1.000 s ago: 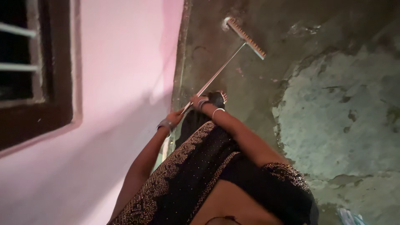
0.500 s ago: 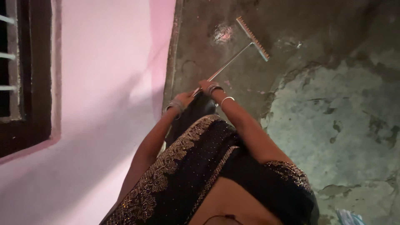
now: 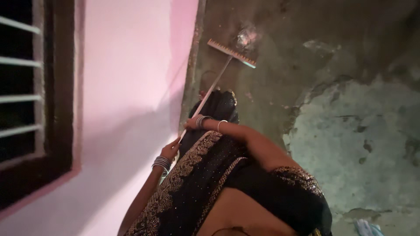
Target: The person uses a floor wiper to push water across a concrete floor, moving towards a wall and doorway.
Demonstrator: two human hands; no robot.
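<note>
You've got the long-handled floor wiper out in front of you, its head down on the wet concrete floor close to the foot of the pink wall. Your right hand is wrapped around the handle higher up the stick, and your left hand is closed on its near end, bangles on both wrists. A dark barred window sits in the wall on your left. Over toward the right the floor turns into a paler, patchy stretch.
</note>
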